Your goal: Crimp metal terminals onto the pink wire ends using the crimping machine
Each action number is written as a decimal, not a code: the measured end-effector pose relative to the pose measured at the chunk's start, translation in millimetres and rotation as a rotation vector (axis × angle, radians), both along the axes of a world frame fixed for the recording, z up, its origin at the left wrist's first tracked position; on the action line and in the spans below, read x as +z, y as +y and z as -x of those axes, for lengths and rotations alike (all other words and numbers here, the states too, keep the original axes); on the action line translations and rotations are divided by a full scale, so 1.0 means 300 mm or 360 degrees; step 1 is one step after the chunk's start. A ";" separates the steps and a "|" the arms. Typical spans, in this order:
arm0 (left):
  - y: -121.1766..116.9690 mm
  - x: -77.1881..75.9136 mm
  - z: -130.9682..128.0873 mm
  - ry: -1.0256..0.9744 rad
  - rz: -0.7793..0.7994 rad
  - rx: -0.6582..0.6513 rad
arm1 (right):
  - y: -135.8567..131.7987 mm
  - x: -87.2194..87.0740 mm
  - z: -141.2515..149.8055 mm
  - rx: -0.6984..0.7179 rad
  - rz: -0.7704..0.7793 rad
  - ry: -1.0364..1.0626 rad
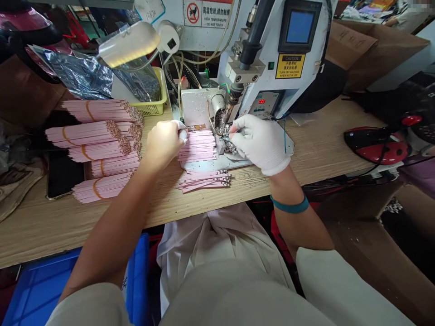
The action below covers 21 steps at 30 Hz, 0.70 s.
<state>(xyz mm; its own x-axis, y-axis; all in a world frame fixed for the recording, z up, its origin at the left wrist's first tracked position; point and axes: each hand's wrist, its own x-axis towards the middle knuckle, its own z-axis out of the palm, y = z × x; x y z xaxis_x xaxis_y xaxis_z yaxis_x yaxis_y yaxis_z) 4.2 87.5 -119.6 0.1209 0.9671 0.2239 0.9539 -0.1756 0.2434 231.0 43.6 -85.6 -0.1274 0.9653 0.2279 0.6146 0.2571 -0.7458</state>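
Observation:
My left hand (165, 142), bare but for white coverings on its fingertips, is closed at the left end of a row of thin pink strips (199, 147) on the machine's metal base. What its fingers pinch is too small to make out. My right hand (260, 142), in a white glove with some fingertips bare, is closed in a pinch just right of the soldering tip (231, 106); whatever is in it cannot be made out. Between the hands, by the tip, lies a heap of silvery residue (229, 147). A loose pile of pink strips (205, 180) with silvery ends lies on the table in front.
Several banded bundles of pink strips (98, 138) are stacked at the left. Behind them stands a yellow basket (152, 107) with silver bags. A lamp (131, 43) hangs above. The soldering machine (260, 97) stands behind my hands; a red-and-black device (377, 145) is at the right.

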 end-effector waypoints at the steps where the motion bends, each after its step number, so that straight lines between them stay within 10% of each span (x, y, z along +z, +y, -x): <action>1: -0.001 0.001 0.000 -0.0006 0.0000 -0.0005 | -0.005 0.003 -0.001 -0.0040 -0.0075 -0.0073; 9: -0.004 0.003 0.000 -0.0007 0.0011 0.0014 | -0.044 0.031 0.032 -0.0117 -0.0686 -0.0635; 14: -0.004 0.001 0.007 0.0022 0.0004 0.0023 | -0.033 0.043 0.074 -0.0058 -0.0533 -0.0985; 21: -0.007 0.000 0.011 0.0007 -0.0039 0.0008 | 0.032 0.021 -0.013 -0.0064 -0.0253 -0.0268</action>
